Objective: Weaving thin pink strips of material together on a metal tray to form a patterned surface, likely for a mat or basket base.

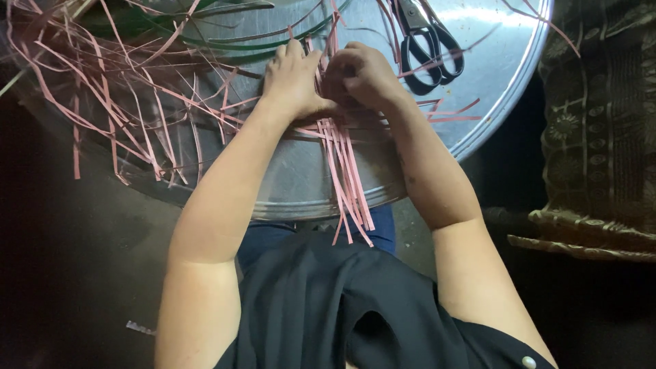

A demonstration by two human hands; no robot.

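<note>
Nearest the camera, a dark garment is seen, above which a bundle of pink strips hangs over the near rim of a round metal tray. On the tray, the bundle is grasped by both hands set close together: the left hand is pressed on its upper part, and the fingers of the right hand are curled around the strips. Loose pink strips are scattered over the tray's left half. Beyond the right hand, black-handled scissors are laid on the tray. Patterned fabric is shown at the right.
</note>
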